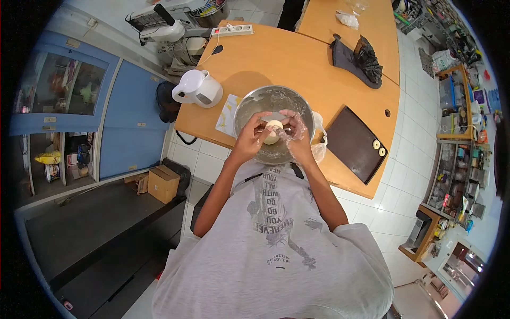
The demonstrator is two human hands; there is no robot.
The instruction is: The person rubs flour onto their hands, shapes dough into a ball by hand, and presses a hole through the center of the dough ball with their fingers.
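Note:
A small, pale ball of dough (274, 125) is pinched between the fingers of both my hands, above a wide metal mixing bowl (274, 96). My left hand (249, 139) holds it from the left, fingers curled and thumb pressed against it. On the other side my right hand (297, 135) grips it, with whitish flour or dough smeared on its skin. Another pale lump shows just beneath the ball, partly hidden by my fingers. Two small dough rings (379, 148) lie near the right edge of a dark, flour-dusted baking tray (348, 141).
Left of the bowl stand a white electric kettle (198, 89) and a patterned sheet (227, 112). A plastic bag (319, 139) sits between bowl and tray. Farther back on the wooden table (287, 56) are a power strip (232, 30) and a black bag (366, 57).

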